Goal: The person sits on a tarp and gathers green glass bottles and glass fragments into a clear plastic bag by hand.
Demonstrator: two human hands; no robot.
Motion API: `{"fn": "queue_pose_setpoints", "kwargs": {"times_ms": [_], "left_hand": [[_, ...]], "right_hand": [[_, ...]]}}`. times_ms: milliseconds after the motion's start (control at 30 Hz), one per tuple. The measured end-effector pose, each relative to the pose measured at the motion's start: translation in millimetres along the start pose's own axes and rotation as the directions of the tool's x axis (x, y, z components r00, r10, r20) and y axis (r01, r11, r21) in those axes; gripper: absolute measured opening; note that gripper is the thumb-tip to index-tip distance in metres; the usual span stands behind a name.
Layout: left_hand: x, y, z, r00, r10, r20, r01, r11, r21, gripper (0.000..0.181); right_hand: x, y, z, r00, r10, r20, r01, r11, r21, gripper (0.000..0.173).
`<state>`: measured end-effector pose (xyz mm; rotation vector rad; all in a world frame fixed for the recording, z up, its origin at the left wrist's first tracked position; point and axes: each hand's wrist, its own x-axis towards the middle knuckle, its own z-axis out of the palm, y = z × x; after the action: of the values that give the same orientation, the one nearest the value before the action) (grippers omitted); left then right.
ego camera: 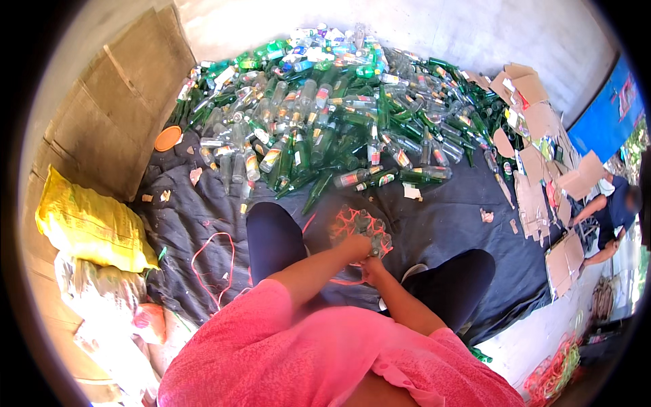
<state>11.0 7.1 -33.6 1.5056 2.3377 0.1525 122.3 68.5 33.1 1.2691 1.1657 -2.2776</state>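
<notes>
Between my knees stands a bundle of glass bottles (360, 224), laced across with pink plastic string (347, 217). Its near edge is where my left hand (358, 248) is closed, at the string; the fingertips are partly hidden. Just below and to the right, my right hand (374, 268) is curled around a strand of the same string. The hands are close together. A loose length of pink string (234, 249) curves over the black sheet (437, 219) left of my left knee. Blur softens the bundle's left side.
A large heap of green and clear glass bottles (305, 122) lies against the wall. At left are a yellow woven sack (96, 224) and an orange lid (168, 138). Flattened cardboard (534, 188) lines the right, where a person (610, 213) sits. Tangled string (552, 374) lies lower right.
</notes>
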Motion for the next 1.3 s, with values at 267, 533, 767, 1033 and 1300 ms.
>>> {"fn": "queue_pose_setpoints", "kwargs": {"times_ms": [267,533,767,1033,1300], "left_hand": [[2.7,19.1,-16.8,0.996,-0.091,-0.004,0.091,0.996,-0.001,0.027],[-14.5,29.2,-34.6,0.995,-0.096,-0.018,0.096,0.995,0.032,0.017],[-15.2,39.3,-33.7,0.992,-0.12,-0.041,0.125,0.985,0.121,0.017],[14.5,14.4,-11.8,0.972,-0.157,0.177,0.107,0.959,0.263,0.019],[21.9,12.0,-34.8,0.992,0.119,-0.032,-0.1,0.934,0.343,0.017]], "right_hand": [[119.2,53.4,-82.4,0.856,-0.379,0.351,0.288,-0.215,-0.933,0.031],[217.2,91.3,-114.0,0.854,-0.5,0.146,0.031,-0.23,-0.973,0.04],[189.6,77.4,-107.3,0.894,-0.438,0.1,0.088,-0.047,-0.995,0.041],[108.5,51.5,-44.2,0.869,-0.485,-0.1,0.146,0.444,-0.884,0.036],[146.0,50.8,-92.0,0.767,-0.599,0.228,0.266,-0.027,-0.964,0.037]]}}
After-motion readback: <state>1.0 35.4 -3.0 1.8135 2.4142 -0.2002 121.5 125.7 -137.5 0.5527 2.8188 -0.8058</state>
